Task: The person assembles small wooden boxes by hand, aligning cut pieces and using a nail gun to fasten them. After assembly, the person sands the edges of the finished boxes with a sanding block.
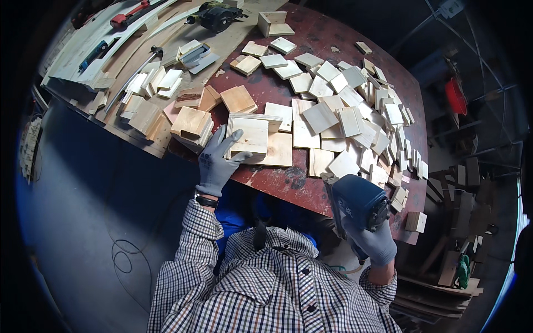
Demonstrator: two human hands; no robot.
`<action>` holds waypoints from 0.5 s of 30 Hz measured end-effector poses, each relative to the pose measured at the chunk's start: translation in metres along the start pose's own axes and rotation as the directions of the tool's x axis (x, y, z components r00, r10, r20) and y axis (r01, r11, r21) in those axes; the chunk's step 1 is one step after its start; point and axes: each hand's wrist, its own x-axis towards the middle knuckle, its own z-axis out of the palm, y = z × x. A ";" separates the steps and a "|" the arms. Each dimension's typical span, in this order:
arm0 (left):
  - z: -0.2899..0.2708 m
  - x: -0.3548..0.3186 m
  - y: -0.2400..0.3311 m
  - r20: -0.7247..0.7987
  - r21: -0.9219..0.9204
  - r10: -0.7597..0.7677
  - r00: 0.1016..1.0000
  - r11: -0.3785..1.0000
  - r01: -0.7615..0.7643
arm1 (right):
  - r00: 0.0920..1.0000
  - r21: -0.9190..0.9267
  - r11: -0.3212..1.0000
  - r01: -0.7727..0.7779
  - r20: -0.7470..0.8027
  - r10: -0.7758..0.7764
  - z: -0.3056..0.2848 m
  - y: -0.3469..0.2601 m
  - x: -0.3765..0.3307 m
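My left hand, in a grey work glove, holds the left side of a small wooden box assembly near the front edge of the red table. Its fingers lie along the assembly's side and over the pale square board. Beneath the assembly lies a larger flat plywood piece. In my gloved right hand is a blue nail gun, wrapped by the fingers at its handle. The nail gun is over the table's front edge, apart from the box assembly. Its body hides part of the handle and fingers.
Many small wooden blocks cover the red table. Left, a wooden bench holds a hammer, a black power tool, a red tool and block stacks. A cable coils on the floor.
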 end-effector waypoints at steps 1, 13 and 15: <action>0.000 -0.002 -0.001 -0.014 0.012 0.001 1.000 1.000 -0.001 | 0.999 0.000 1.000 -0.013 0.030 0.013 0.002 -0.009 0.010; -0.002 0.000 0.008 -0.071 -0.047 -0.030 0.997 0.999 0.027 | 0.913 -0.138 0.984 0.109 0.405 -0.045 0.055 -0.061 0.160; -0.004 0.001 0.010 -0.072 -0.073 -0.030 0.997 0.997 0.024 | 0.895 -0.161 0.984 0.071 0.447 0.009 0.061 -0.069 0.174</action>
